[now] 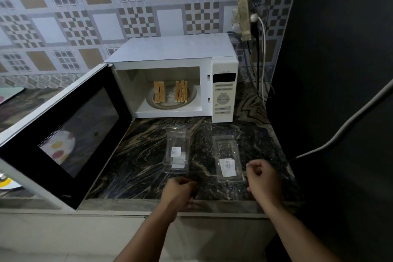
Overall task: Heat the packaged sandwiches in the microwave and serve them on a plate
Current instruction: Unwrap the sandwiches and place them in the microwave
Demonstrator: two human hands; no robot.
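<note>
A white microwave (170, 49) stands at the back of the counter with its door (63, 134) swung wide open to the left. Inside, two sandwiches, one on the left (159, 92) and one on the right (181, 91), stand on edge on the turntable (170, 105). Two empty clear plastic packages lie on the dark marble counter, the left package (176, 151) and the right package (228, 159). My left hand (180, 190) hovers just in front of the left package, fingers curled, holding nothing. My right hand (262, 178) is a loose fist right of the right package.
A plate (7, 184) with a yellow pattern sits at the far left, partly hidden behind the open door. Cables and a plug (254, 18) hang on the tiled wall right of the microwave. A dark wall borders the counter (138, 155) on the right.
</note>
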